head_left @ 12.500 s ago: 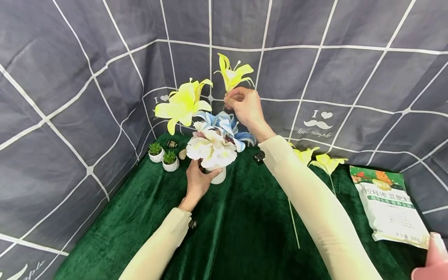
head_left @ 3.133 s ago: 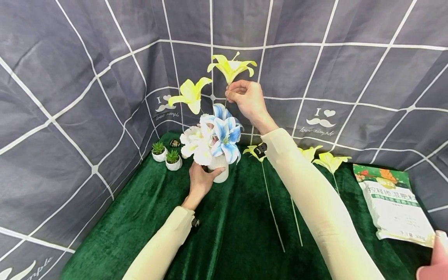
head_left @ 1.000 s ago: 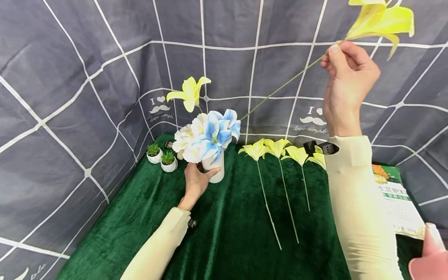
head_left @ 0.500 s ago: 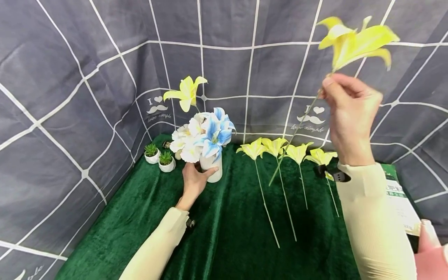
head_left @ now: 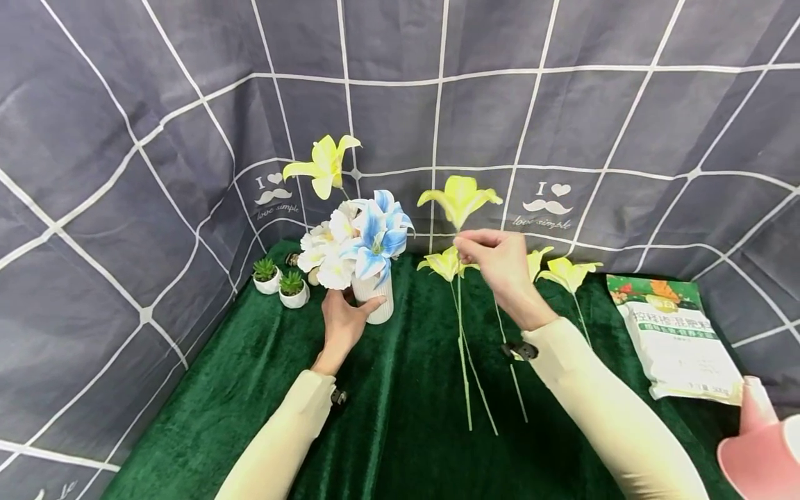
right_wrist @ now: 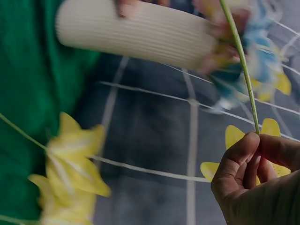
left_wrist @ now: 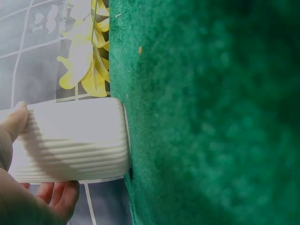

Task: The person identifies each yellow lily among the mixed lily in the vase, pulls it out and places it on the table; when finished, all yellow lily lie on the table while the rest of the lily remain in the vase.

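My left hand (head_left: 342, 319) grips the lower part of a white ribbed vase (head_left: 378, 300), thumb across its front; the left wrist view shows fingers on its far side. White flowers (head_left: 331, 250), blue lilies (head_left: 375, 239) and one tall yellow lily (head_left: 325, 165) stand in the vase. To the vase's right, my right hand (head_left: 503, 271) pinches another yellow lily (head_left: 459, 196) by its stem, close under the bloom. That stem hangs nearly straight down, overlapping a lily (head_left: 445, 262) that lies on the cloth. In the right wrist view the pinched stem (right_wrist: 241, 58) passes before the vase.
More yellow lilies, one at the right (head_left: 569, 273), lie on the green cloth (head_left: 250, 430). Two small potted succulents (head_left: 294, 290) stand left of the vase. At right are a printed bag (head_left: 678, 340) and a pink spouted container (head_left: 759, 451). A grey checked curtain (head_left: 562, 125) backs everything.
The yellow lily in my right hand came out from the vase flowers, swung up to the right, then moved down and left, now hanging upright. My left hand has kept holding the vase.
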Motion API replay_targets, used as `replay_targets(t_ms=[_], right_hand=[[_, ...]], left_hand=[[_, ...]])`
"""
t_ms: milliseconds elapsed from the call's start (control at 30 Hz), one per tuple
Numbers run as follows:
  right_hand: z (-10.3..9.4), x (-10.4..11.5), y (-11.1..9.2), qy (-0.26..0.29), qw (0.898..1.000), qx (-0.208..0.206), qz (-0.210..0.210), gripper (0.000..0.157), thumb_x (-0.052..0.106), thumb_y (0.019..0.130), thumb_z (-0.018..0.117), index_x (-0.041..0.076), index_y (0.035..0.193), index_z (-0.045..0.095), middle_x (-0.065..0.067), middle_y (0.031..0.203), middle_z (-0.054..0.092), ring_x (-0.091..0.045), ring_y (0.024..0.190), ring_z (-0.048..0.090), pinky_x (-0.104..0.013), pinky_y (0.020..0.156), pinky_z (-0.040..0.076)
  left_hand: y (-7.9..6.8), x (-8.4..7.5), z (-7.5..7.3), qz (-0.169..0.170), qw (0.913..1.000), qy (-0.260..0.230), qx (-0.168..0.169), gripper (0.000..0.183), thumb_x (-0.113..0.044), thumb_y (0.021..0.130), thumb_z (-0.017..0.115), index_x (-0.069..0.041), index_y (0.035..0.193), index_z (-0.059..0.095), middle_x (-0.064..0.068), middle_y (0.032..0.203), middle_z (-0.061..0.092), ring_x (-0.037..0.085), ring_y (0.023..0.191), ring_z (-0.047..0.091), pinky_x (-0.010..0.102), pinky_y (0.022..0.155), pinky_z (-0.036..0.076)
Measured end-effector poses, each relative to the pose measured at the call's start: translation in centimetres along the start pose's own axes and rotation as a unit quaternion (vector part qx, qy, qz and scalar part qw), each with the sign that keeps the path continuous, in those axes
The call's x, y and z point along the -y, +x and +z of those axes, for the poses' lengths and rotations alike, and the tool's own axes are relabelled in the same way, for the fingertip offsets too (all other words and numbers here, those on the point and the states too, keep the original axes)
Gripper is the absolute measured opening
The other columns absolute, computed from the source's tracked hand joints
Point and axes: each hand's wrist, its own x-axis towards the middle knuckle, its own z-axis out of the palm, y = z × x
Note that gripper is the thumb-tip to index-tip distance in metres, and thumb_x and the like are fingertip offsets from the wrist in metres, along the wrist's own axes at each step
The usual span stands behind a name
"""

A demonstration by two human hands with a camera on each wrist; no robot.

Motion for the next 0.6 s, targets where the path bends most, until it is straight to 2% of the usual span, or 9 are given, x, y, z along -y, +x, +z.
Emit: replay_targets(t_ms=[233, 433, 600], right_hand=[[2.7, -4.2, 1.0, -0.044, 0.997, 0.023, 0.064, 0.02, 0.009, 0.088, 0.075, -0.005, 0.102, 0.076, 0.013, 0.06, 0.064, -0.004, 0.057, 0.06, -0.019, 0.063, 0.055], [4.7, -6.7, 1.5, -0.095, 0.991, 0.029, 0.093, 0.017, 0.013, 0.087, 0.077, 0.002, 0.099, 0.08, 0.01, 0.065, 0.069, -0.005, 0.059, 0.065, -0.024, 0.068, 0.059], [6.5, -8.6, 2.1, -0.138, 0.986, 0.031, 0.088, 0.009, 0.012, 0.086, 0.078, 0.007, 0.091, 0.082, 0.001, 0.072, 0.074, -0.008, 0.059, 0.066, -0.024, 0.063, 0.056]], left_hand=[[0.0, 0.1, -0.2, -0.006, 1.0, -0.003, 0.004, 0.071, -0.03, 0.075, 0.091, -0.01, 0.133, 0.054, 0.016, 0.124, 0.065, 0.033, 0.112, 0.068, 0.049, 0.095, 0.057], [0.0, 0.2, 0.0, -0.003, 1.0, -0.003, 0.002, 0.071, -0.029, 0.075, 0.091, -0.009, 0.133, 0.054, 0.016, 0.125, 0.064, 0.036, 0.113, 0.067, 0.05, 0.096, 0.056], [0.1, 0.3, 0.0, 0.004, 1.0, -0.001, -0.005, 0.072, -0.028, 0.074, 0.091, -0.009, 0.133, 0.054, 0.016, 0.124, 0.064, 0.036, 0.112, 0.067, 0.05, 0.094, 0.057]])
